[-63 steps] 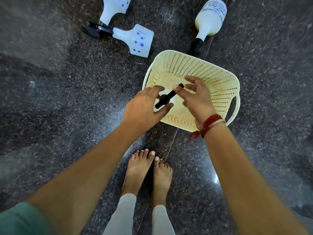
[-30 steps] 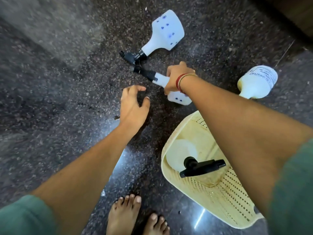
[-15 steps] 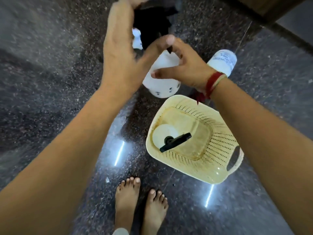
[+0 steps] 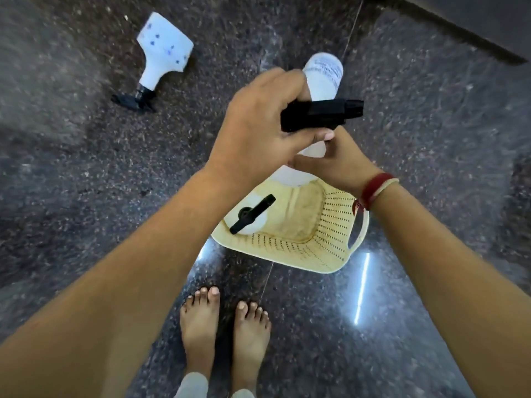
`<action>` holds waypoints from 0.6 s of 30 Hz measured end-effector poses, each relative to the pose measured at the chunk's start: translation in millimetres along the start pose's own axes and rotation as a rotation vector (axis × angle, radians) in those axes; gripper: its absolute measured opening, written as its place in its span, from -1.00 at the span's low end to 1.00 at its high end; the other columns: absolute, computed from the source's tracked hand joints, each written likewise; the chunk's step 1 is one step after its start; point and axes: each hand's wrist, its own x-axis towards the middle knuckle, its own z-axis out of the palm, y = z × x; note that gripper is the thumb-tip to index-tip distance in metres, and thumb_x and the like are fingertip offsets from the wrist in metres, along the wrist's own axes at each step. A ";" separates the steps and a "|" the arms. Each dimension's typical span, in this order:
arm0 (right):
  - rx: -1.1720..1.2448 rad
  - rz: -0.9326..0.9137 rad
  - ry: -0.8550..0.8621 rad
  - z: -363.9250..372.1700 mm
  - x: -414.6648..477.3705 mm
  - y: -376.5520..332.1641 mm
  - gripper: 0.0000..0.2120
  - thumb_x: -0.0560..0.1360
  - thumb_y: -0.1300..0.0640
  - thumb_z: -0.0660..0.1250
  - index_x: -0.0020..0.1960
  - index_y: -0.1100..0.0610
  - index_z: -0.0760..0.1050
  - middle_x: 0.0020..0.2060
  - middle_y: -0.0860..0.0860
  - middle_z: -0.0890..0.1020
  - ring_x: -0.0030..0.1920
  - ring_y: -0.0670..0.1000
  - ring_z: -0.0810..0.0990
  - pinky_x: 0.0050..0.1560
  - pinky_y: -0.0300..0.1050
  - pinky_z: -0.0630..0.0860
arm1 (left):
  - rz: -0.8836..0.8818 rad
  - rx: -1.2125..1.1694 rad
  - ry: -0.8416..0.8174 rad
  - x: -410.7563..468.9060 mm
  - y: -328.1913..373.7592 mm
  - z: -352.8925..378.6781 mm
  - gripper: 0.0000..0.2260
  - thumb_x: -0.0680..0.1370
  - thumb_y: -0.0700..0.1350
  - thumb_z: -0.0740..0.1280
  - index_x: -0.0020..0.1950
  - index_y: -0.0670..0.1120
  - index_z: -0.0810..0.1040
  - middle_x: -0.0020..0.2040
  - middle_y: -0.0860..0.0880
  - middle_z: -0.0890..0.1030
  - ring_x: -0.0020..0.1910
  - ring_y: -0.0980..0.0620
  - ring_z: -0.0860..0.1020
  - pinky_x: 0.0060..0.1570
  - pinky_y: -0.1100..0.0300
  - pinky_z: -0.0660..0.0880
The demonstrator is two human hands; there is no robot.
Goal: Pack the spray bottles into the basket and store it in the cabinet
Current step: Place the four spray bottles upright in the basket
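The floor (image 4: 86,168) was dark speckled polished stone, catching strips of ceiling light, and the person stood barefoot on it, bent over a pale yellow perforated plastic basket (image 4: 330,254) set just ahead of the toes. One white spray bottle with a black trigger head (image 4: 253,215) already stood upright in the basket's near-left corner. The left hand (image 4: 258,130) was closed around the black trigger head of a second white spray bottle (image 4: 313,150), while the right hand (image 4: 336,165), a red thread band at its wrist, cupped the bottle's white body from beneath; both were clamped on it. That bottle hung upright, its long axis near vertical, nozzle pointing right, its base directly over the basket's far edge and the open floor of the basket lying straight below and slightly toward the person. The drop looked to me a short lowering, the right hand being the nearer to the basket. Two more remained on the floor: a white blue-dotted spray bottle (image 4: 161,58) lying on its side well off to the left, and a white labelled bottle (image 4: 324,73) just beyond the hands.
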 end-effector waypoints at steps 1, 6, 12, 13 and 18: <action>0.010 0.031 0.019 2.3 -3.8 7.1 -0.70 0.38 0.24 0.48 0.03 -0.01 0.52 0.10 0.15 0.60 0.17 0.09 0.55 0.23 0.02 0.47 | -0.006 0.024 -0.047 -4.8 -0.9 4.7 -0.62 0.35 0.01 0.51 -0.23 -0.28 0.49 -0.31 -0.04 0.43 -0.31 0.03 0.38 -0.31 0.20 0.28; -0.006 0.034 0.055 10.7 -17.5 30.5 -0.60 0.35 0.26 0.50 -0.04 -0.17 0.45 -0.02 -0.06 0.59 0.07 -0.07 0.55 0.06 -0.41 0.43 | -0.028 0.090 -0.186 -14.8 -6.6 15.8 -0.71 0.34 -0.01 0.48 -0.26 -0.19 0.48 -0.32 -0.03 0.52 -0.33 -0.01 0.45 -0.33 0.13 0.35; -0.082 0.197 0.189 43.9 -12.8 63.1 -0.75 0.34 0.29 0.47 -0.01 0.24 0.52 0.03 0.19 0.59 0.06 0.13 0.57 0.09 -0.01 0.49 | -0.146 0.181 -0.374 -30.8 -24.1 35.9 -0.75 0.36 -0.06 0.42 -0.31 -0.06 0.35 -0.36 0.03 0.39 -0.33 -0.02 0.40 -0.34 0.10 0.30; -0.086 0.229 0.213 53.5 -12.1 69.0 -0.77 0.35 0.30 0.43 -0.02 0.25 0.51 0.03 0.18 0.58 0.03 0.09 0.57 0.06 -0.15 0.48 | -0.172 0.198 -0.399 -34.9 -30.3 39.3 -0.75 0.37 -0.07 0.42 -0.32 -0.05 0.34 -0.36 0.04 0.38 -0.33 0.00 0.38 -0.34 0.11 0.28; -0.084 0.322 0.351 85.5 2.2 81.3 -0.78 0.38 0.33 0.33 0.01 0.16 0.50 -0.05 0.07 0.57 -0.23 -0.18 0.47 -0.18 -0.63 0.29 | -0.248 0.284 -0.408 -44.5 -57.1 49.2 -0.79 0.38 -0.01 0.40 -0.30 -0.02 0.39 -0.34 0.01 0.43 -0.31 -0.01 0.39 -0.32 0.15 0.27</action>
